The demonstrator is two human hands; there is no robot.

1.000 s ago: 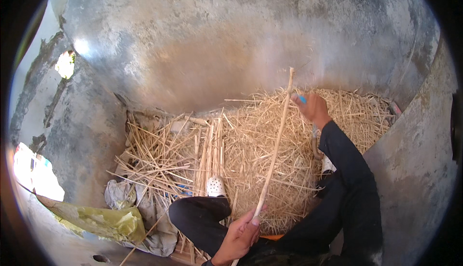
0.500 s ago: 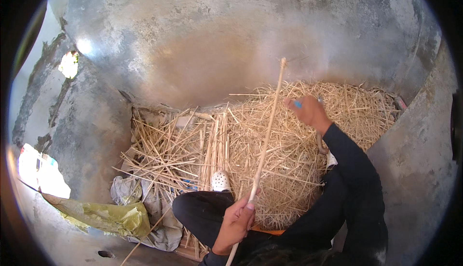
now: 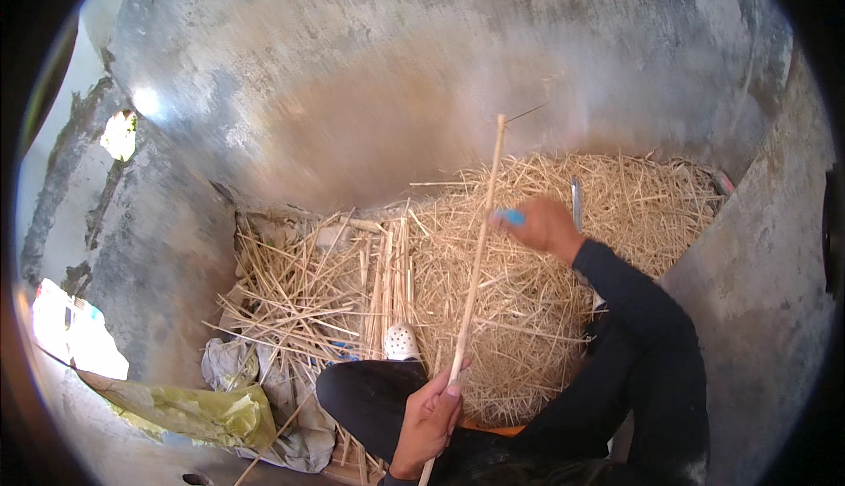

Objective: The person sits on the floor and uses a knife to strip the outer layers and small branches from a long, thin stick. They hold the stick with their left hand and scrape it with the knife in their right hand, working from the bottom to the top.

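The person is sitting on the floor (image 3: pixel 290 125), which is grey and rough, and is holding a long thin stick (image 3: pixel 476 261). The left hand (image 3: pixel 429 422) is curling around the low end of the stick, with the fingers closed tight on it. The stick is pointing up and away from the person, tilting a little to the right at the top.

The right hand (image 3: pixel 547 224) is reaching out beside the stick, about halfway up it. This hand is closed on a knife with a blue handle (image 3: pixel 510 217). The blade (image 3: pixel 576 202) is sticking up past the hand (it looks blurry, so it is hard to see well). The blue handle is just next to the stick, but it is hard to tell if they are touching.

A big pile of straw (image 3: pixel 546 327) is lying under the stick and the arms. More pale sticks (image 3: pixel 299 310) are lying in a messy heap to the left of the straw. A white shoe (image 3: pixel 402 342) is poking out near the person's dark trouser leg. A yellow-green bag (image 3: pixel 194 408) and some grey cloth (image 3: pixel 264 380) are lying at the lower left.
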